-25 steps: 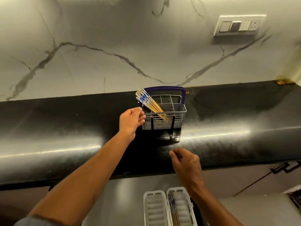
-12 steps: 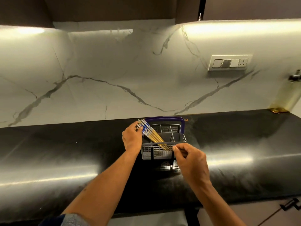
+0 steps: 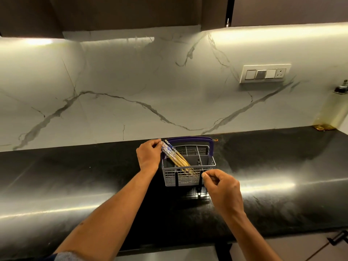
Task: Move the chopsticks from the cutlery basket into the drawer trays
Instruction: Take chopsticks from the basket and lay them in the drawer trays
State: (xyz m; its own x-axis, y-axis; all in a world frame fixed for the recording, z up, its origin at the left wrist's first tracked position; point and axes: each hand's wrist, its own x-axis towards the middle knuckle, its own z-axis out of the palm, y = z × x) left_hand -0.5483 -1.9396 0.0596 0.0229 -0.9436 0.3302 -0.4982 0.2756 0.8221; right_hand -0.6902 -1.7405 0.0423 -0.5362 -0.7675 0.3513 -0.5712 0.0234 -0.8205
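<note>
A grey cutlery basket (image 3: 170, 176) with a purple handle stands on the black counter near the wall. Several yellow chopsticks (image 3: 178, 157) with blue-patterned tops lean to the left in its left compartment. My left hand (image 3: 148, 156) is at the basket's left side, fingertips closed around the chopsticks' top ends. My right hand (image 3: 223, 188) is in front of the basket, thumb and forefinger pinched on its front right rim. The drawer trays are out of view.
The glossy black counter (image 3: 75, 178) runs the full width below a marble backsplash. A switch panel (image 3: 265, 73) is on the wall to the right. A yellowish bottle (image 3: 336, 110) stands at the far right. A drawer handle (image 3: 339, 238) shows at lower right.
The view tilted up and the white drawer trays dropped out of sight. My right hand rose from the counter edge to the basket's front rim. My left hand moved up to the chopstick tops.
</note>
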